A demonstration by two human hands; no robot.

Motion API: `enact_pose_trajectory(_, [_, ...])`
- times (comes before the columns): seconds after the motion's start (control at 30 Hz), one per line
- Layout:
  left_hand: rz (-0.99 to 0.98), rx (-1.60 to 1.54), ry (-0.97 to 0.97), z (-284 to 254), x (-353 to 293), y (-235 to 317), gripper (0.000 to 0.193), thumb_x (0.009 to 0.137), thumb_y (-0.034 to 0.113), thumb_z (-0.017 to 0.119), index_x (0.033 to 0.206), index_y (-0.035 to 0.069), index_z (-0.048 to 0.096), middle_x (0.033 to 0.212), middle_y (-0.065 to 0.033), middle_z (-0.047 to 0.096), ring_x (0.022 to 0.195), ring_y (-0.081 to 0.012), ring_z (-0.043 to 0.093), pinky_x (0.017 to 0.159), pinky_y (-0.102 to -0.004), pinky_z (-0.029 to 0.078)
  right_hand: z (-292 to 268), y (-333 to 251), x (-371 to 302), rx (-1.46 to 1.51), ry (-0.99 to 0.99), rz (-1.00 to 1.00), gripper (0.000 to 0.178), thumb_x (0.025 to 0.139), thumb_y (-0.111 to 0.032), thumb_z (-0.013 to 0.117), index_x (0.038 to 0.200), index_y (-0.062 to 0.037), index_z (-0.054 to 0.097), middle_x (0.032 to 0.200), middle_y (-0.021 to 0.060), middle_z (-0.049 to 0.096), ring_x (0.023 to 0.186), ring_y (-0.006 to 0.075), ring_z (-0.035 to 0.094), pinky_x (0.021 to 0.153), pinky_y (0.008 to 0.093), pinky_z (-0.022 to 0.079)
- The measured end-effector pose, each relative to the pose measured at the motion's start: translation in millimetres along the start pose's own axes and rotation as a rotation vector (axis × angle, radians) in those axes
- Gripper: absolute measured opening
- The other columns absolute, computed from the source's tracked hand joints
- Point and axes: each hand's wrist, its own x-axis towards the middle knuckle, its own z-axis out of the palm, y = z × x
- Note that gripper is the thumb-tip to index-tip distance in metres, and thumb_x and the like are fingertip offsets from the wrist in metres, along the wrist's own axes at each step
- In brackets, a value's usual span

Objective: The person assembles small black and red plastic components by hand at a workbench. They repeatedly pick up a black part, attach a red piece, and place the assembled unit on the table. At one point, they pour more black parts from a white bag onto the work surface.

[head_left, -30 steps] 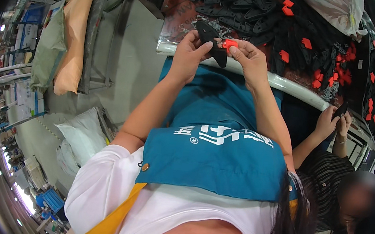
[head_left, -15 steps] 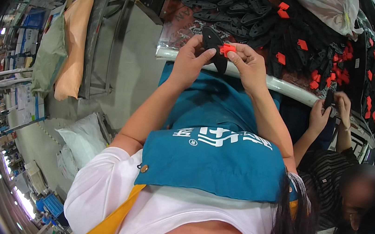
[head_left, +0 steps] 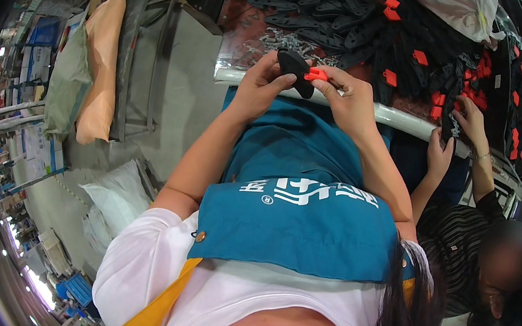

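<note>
Just above the padded front edge of the table, my left hand (head_left: 262, 87) grips a flat black plastic part (head_left: 295, 69) with a pointed, rounded outline. Between the thumb and fingers of my right hand (head_left: 347, 97) is a small red plastic clip (head_left: 315, 74), pressed against the right side of the black part. Where the two pieces meet is too small to make out. Beyond my hands, a pile of similar black parts (head_left: 332, 9) covers the table, and small silvery metal pieces (head_left: 286, 39) lie scattered in front of it.
Loose red clips (head_left: 420, 57) lie on the dark parts at the right. A white plastic bag (head_left: 459, 11) rests at the back. Beside me on the right, a co-worker's hands (head_left: 471, 123) handle a black part. A metal rack (head_left: 139, 63) and a white sack (head_left: 117, 191) stand at the left.
The black part has turned in my left hand, and the red clip now shows more edge-on. At the right, the co-worker's right hand has moved up toward the table.
</note>
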Motion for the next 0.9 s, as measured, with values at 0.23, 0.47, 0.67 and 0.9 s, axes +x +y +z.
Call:
enact_pose_trajectory(0.23, [0.091,0.072,-0.104,-4,4,-2,0.027,0.091,-0.001,0.054,0.117,0.002,0.05,0.109,-0.0088,0.063,0.099,-0.0115,0.059,0.087,-0.0263,0.047,-3,0,-1,-0.027,0.021,-0.035,0.022,0.085,-0.009,0.063,0.107,-0.0063,0.066,0.096,0.0119,0.069,0.08,0.0247,0.067,0.071,0.0271,0.049])
enact_pose_trajectory(0.47, [0.078,0.01,-0.078,12,1,1,0.027,0.09,-0.001,0.054,0.116,0.002,0.049,0.104,-0.0062,0.062,0.097,-0.0128,0.058,0.085,-0.0256,0.046,-15,2,-3,-0.138,-0.041,-0.065,0.024,0.085,-0.008,0.064,0.109,-0.0021,0.065,0.093,0.0143,0.069,0.079,0.0181,0.067,0.072,0.0262,0.05])
enact_pose_trajectory(0.67, [-0.078,0.086,-0.064,21,1,-12,0.026,0.091,0.005,0.055,0.117,0.006,0.05,0.104,-0.0044,0.061,0.093,-0.0118,0.058,0.081,-0.0244,0.048,-16,8,-5,-0.336,-0.057,-0.058,0.027,0.083,-0.015,0.066,0.108,-0.0049,0.065,0.093,0.0167,0.067,0.08,0.0337,0.065,0.071,0.0363,0.051])
enact_pose_trajectory(0.9, [-0.33,-0.556,0.348,54,16,-38,0.024,0.093,0.008,0.055,0.115,0.008,0.046,0.106,-0.0067,0.058,0.092,-0.0151,0.059,0.078,-0.0297,0.051,18,53,-6,-0.559,0.368,-0.242,0.042,0.078,-0.019,0.07,0.114,-0.0005,0.06,0.118,0.0177,0.059,0.104,0.0358,0.056,0.089,0.0394,0.046])
